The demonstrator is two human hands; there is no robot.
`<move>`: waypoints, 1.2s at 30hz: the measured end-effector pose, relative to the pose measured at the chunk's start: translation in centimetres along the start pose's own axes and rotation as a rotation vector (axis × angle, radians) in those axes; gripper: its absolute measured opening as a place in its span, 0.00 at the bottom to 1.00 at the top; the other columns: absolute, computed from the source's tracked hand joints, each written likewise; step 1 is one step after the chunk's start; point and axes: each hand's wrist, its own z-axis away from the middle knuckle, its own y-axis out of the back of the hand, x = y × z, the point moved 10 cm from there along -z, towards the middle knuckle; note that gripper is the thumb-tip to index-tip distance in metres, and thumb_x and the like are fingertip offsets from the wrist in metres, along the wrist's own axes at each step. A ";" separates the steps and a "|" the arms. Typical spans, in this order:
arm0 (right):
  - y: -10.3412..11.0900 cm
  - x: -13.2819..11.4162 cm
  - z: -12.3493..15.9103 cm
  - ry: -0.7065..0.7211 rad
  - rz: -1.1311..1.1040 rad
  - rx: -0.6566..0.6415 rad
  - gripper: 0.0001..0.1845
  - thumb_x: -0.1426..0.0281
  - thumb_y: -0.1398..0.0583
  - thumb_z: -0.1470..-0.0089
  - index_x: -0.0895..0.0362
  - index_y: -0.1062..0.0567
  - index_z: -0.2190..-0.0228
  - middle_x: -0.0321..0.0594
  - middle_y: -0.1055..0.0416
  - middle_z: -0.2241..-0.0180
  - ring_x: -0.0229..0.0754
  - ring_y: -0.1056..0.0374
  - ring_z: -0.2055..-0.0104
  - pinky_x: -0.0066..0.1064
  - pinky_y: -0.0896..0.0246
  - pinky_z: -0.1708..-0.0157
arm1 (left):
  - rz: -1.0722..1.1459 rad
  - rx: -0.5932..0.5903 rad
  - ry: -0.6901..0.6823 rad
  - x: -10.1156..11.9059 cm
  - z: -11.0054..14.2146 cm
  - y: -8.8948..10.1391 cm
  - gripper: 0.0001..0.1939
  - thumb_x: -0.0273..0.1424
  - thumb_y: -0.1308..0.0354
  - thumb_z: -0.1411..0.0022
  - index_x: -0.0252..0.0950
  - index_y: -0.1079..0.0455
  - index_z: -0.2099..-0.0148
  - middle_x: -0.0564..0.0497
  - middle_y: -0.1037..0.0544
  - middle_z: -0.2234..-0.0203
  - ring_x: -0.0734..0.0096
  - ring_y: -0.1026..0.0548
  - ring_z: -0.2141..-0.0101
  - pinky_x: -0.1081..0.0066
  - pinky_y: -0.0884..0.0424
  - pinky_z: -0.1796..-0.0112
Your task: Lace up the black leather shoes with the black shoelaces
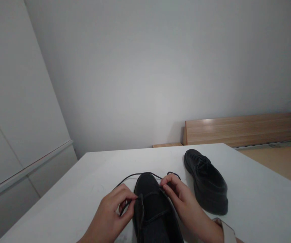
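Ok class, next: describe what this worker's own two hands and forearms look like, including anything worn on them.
Both the left hand and the right hand are bare, with no gloves and no rings to be made out. A pale wristband with a darker edge circles the right wrist, possibly a watch strap. No sleeve shows on either arm.

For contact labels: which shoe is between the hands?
The nearer black shoe, flanked by the left hand and right hand. The other black shoe stands farther back, to the right, with no hand on it.
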 end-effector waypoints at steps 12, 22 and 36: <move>-0.7 0.3 0.2 0.003 -0.016 -0.034 0.11 0.61 0.44 0.38 0.54 0.29 0.61 0.42 0.29 0.62 0.49 0.31 0.58 0.40 0.38 0.57 | -0.046 -0.122 -0.089 0.8 0.3 -0.4 0.11 0.23 0.52 0.31 0.38 0.30 0.62 0.51 0.26 0.71 0.69 0.25 0.70 0.74 0.30 0.69; -0.2 -0.1 0.3 0.001 -0.013 0.014 0.12 0.59 0.41 0.39 0.54 0.23 0.63 0.41 0.25 0.65 0.49 0.28 0.60 0.39 0.35 0.58 | 0.031 -0.052 0.002 -0.6 0.6 -0.1 0.07 0.26 0.46 0.31 0.41 0.27 0.57 0.52 0.20 0.68 0.69 0.22 0.69 0.75 0.27 0.66; 0.5 -0.6 -0.1 -0.010 0.082 0.015 0.07 0.64 0.43 0.41 0.54 0.31 0.67 0.37 0.30 0.70 0.44 0.32 0.68 0.34 0.36 0.68 | 0.050 -0.089 0.044 0.0 0.4 -0.4 0.13 0.24 0.50 0.34 0.39 0.27 0.53 0.54 0.25 0.74 0.70 0.25 0.74 0.74 0.31 0.70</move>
